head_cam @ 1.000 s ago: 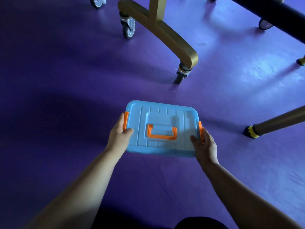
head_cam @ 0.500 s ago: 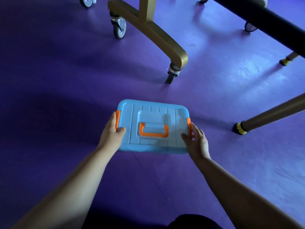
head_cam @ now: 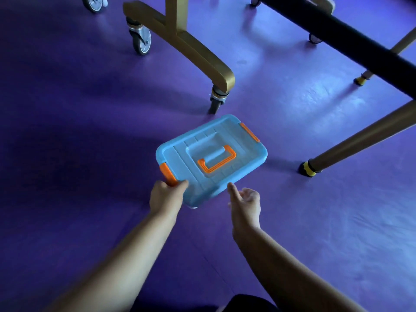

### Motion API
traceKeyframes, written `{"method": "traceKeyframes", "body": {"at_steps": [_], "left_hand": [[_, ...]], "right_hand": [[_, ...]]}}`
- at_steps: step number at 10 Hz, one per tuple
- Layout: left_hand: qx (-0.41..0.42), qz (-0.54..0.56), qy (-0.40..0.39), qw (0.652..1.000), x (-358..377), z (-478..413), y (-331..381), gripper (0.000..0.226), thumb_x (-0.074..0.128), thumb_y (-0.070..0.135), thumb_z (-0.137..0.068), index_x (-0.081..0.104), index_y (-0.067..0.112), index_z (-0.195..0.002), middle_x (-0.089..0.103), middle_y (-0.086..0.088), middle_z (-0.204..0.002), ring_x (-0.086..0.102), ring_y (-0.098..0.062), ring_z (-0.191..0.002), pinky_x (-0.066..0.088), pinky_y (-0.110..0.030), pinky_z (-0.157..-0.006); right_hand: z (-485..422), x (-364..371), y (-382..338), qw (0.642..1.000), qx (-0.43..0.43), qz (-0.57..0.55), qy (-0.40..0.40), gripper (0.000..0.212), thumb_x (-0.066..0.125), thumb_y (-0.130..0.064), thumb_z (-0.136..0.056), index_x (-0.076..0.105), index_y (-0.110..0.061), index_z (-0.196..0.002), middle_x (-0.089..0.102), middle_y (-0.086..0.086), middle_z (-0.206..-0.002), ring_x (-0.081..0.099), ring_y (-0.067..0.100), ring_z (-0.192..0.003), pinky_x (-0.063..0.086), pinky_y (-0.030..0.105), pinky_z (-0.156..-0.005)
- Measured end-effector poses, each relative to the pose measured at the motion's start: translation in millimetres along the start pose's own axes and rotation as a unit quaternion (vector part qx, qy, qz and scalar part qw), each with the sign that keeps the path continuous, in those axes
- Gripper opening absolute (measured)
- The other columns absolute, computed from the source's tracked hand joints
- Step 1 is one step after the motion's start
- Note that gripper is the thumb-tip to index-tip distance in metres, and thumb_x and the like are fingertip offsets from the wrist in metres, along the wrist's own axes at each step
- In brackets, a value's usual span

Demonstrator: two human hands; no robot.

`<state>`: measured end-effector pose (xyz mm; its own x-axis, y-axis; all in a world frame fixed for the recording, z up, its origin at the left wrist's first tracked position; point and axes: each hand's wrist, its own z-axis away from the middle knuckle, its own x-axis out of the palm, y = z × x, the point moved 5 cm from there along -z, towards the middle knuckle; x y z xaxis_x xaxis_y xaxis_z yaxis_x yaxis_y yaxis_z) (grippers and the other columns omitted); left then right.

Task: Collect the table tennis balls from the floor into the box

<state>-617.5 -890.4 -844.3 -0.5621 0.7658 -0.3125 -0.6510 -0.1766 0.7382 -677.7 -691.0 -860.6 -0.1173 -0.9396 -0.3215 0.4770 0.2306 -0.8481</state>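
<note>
Head view, left hand [head_cam: 167,197] gripping box [head_cam: 227,134]

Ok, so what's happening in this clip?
A person's left hand holds a blue lidded storage box by its near corner, with the grip right at an orange latch. The right hand is open at the box's near edge, and contact is unclear. The lid is shut. No table tennis balls show on the purple floor.

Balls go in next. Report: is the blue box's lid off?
No, the ribbed blue lid with orange handle covers the blue plastic box.
</note>
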Motion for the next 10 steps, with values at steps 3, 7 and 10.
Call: {"method": "traceKeyframes", "body": {"at_steps": [3,7,10], "left_hand": [[0.064,0.013,-0.06,0.996,49.4,10.0,15.8,0.048,0.071,0.042,-0.072,0.06,0.003,-0.097,0.067,-0.009,-0.094,0.066,-0.029,-0.092,0.051,-0.036,-0.076],[0.214,-0.013,-0.009,0.977,24.4,-12.2,52.5,0.047,0.055,0.014,-0.09,0.042,0.018,-0.135,0.053,-0.002,-0.134,0.05,-0.015,-0.121,0.042,-0.031,-0.095],[0.194,-0.009,-0.006,0.981,5.9,-33.1,45.4,0.043,0.052,0.01,-0.091,0.045,0.017,-0.133,0.056,-0.003,-0.13,0.055,-0.016,-0.116,0.041,-0.026,-0.091]], "right_hand": [[-15.1,3.8,-25.2,0.998,0.033,-0.021,0.045,0.029,0.071,-0.023,-0.07,0.06,-0.006,-0.09,0.067,0.006,-0.085,0.063,0.019,-0.074,0.051,0.029,-0.062],[-147.2,-5.9,-94.6,0.995,-0.017,0.076,0.069,0.018,0.065,-0.024,-0.077,0.06,-0.007,-0.074,0.058,0.009,-0.076,0.055,0.023,-0.067,0.04,0.027,-0.05],[-158.9,-4.9,-98.5,0.972,-0.037,0.205,0.104,0.048,0.063,-0.04,-0.084,0.061,0.0,-0.11,0.065,0.014,-0.098,0.062,0.031,-0.085,0.05,0.04,-0.071]]}}
